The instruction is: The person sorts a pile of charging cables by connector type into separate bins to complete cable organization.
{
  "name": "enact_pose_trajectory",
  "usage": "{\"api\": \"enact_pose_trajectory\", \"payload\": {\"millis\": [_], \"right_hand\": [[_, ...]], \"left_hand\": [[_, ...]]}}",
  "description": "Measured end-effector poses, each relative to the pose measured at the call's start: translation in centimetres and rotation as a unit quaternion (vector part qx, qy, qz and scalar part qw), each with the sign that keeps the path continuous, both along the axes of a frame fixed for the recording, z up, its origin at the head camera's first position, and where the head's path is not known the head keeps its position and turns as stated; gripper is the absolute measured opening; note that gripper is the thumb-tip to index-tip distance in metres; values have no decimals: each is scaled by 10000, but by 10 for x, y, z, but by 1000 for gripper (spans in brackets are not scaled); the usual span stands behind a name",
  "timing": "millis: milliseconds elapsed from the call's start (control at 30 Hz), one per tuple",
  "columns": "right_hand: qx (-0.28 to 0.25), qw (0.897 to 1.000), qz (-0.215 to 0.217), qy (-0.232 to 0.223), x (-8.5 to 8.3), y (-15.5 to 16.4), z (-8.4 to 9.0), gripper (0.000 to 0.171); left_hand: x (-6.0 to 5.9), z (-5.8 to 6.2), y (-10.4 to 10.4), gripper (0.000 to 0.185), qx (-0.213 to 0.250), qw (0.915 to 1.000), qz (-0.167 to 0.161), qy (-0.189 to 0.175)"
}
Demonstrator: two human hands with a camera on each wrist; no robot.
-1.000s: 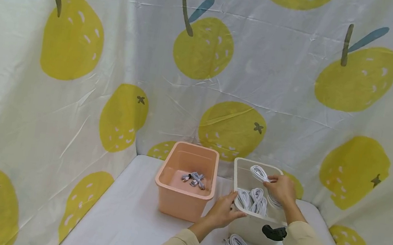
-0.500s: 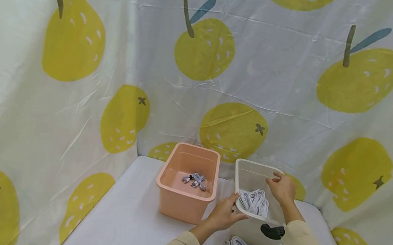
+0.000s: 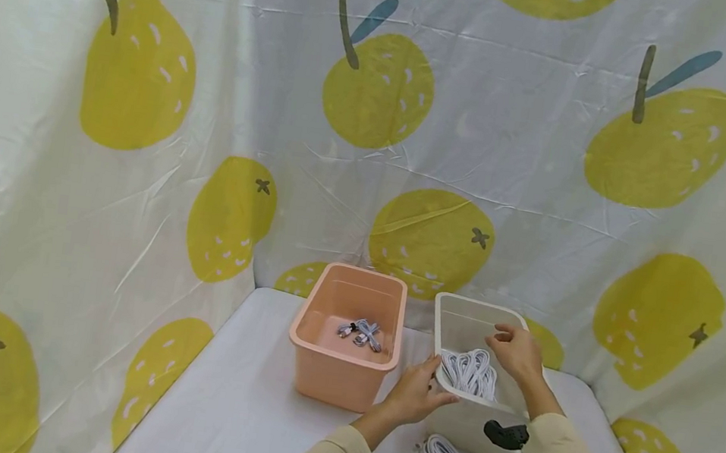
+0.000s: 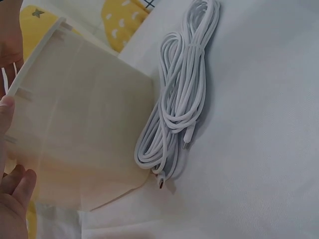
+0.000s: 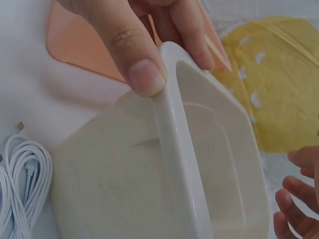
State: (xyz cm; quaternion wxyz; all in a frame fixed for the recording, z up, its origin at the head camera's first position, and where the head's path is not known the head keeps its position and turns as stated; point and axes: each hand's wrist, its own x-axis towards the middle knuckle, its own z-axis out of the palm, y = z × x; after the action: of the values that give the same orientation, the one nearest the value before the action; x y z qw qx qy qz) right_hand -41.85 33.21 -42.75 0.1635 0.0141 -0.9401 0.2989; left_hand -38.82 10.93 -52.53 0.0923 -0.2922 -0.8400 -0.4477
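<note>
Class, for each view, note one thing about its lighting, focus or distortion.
Head: even soft light, sharp, backdrop edges bow slightly. Left wrist: white cable crisp with soft shadow, bin wall washed out. Right wrist: thumb and bin rim close, slightly soft.

Right hand [image 3: 517, 352]: one second ago it pinched a coiled white cable raised above the far side of the white rectangular plastic bin [image 3: 460, 322]; now it holds nothing, fingers loosely curled over the bin's opening. Coiled white cables [image 3: 469, 371] beneath that hand: formerly two bundles plus the raised coil, now one gathered heap on the bin floor.
</note>
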Motion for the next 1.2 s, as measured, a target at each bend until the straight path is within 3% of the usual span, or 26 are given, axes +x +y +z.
{"api": "enact_pose_trajectory", "payload": {"millis": [667,933,1200], "right_hand": [[-143,9974,667,245,21,8,4,43],[-239,9947,819,574,35,6,4,41],[-100,9938,892,650,47,2,2,38]], "left_hand": [[1,1,0,67,40,9998,-85,202],[1,2,-2,66,82,9992,-175,338],[0,2,-2,67,138,9996,-200,143]]}}
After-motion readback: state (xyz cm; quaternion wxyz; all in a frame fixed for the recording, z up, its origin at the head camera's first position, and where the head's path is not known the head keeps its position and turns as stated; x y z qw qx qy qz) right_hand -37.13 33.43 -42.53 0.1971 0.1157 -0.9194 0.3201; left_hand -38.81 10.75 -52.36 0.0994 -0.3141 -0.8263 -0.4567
